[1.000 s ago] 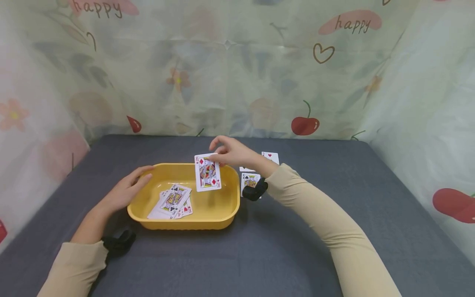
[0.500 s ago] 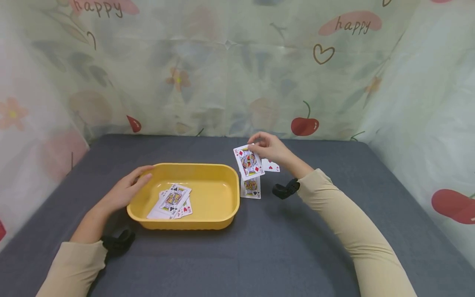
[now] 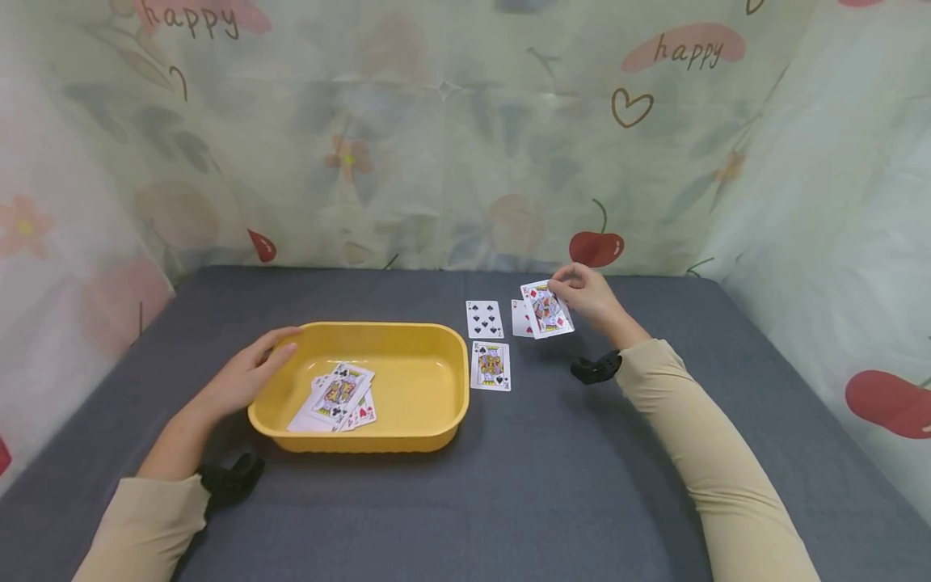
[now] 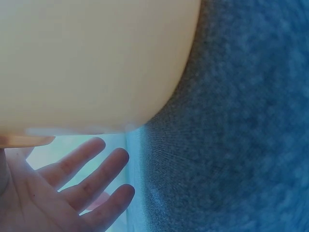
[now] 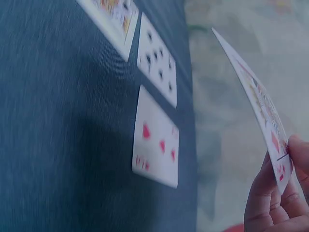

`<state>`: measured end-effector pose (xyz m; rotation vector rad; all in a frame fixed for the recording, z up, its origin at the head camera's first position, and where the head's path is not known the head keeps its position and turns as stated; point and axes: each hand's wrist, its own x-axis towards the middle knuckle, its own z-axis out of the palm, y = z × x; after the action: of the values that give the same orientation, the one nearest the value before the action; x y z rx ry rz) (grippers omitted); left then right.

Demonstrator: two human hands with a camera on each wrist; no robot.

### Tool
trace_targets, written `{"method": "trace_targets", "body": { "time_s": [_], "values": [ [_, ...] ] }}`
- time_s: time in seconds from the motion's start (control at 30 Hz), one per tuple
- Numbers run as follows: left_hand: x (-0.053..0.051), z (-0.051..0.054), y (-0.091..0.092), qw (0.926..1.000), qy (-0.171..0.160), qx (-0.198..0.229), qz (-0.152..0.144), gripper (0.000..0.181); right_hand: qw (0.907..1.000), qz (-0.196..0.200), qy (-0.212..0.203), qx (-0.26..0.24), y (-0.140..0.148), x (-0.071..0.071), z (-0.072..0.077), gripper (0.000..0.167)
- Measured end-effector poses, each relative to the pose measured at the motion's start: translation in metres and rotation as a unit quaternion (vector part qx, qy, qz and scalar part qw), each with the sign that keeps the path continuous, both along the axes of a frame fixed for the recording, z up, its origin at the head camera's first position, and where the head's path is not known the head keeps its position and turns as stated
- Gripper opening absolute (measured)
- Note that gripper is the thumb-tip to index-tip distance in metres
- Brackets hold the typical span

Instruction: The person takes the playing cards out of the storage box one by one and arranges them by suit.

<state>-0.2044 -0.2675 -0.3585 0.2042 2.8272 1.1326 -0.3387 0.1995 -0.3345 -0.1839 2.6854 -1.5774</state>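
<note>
My right hand [image 3: 589, 296] pinches a king of diamonds playing card [image 3: 547, 310] at its upper corner, raised above the table; the right wrist view shows the card [image 5: 258, 106] tilted and seen at a slant. Below it lies a three of hearts [image 5: 157, 140], partly covered in the head view. My left hand [image 3: 243, 376] rests at the left rim of a yellow basin [image 3: 414, 404]. In the left wrist view its fingers [image 4: 99, 176] are spread and fairly straight beside the basin's wall [image 4: 96, 63]. Several playing cards [image 3: 340, 394] overlap inside, a king of clubs on top.
Right of the basin, a seven of spades [image 3: 484, 320] lies face up, with a king of spades [image 3: 490, 366] in front of it. A dark cloth covers the table [image 3: 582, 485]. A patterned curtain [image 3: 436, 162] hangs behind and at both sides.
My right hand has carried the king of diamonds from above the basin rightward, past the seven and king of spades, to over the three of hearts. My left hand has stayed put.
</note>
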Motion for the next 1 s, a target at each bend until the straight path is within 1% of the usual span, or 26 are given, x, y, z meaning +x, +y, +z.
{"method": "trace_targets", "body": {
  "time_s": [0.17,0.37,0.63,0.8,1.0],
  "values": [
    [0.0,0.0,0.0,1.0,0.001,0.001,0.0,0.058,0.9983,-0.04,-0.014,0.039,0.014,-0.003,-0.005,0.029],
    [0.0,-0.001,0.0,1.0,0.0,0.002,0.001,0.058,0.9953,-0.071,-0.036,0.055,0.026,-0.008,-0.013,0.033],
    [0.0,-0.001,0.0,1.0,0.001,0.002,0.001,0.058,0.9919,-0.084,-0.063,0.072,0.035,-0.011,-0.02,0.037],
    [0.0,-0.001,0.0,1.0,-0.003,0.0,0.003,0.06,0.9898,-0.094,-0.083,0.069,0.038,-0.014,-0.023,0.038],
    [0.0,0.0,0.001,1.0,-0.005,-0.003,0.005,0.06,0.9888,-0.099,-0.088,0.068,0.04,-0.02,-0.027,0.038]
  ]
}}
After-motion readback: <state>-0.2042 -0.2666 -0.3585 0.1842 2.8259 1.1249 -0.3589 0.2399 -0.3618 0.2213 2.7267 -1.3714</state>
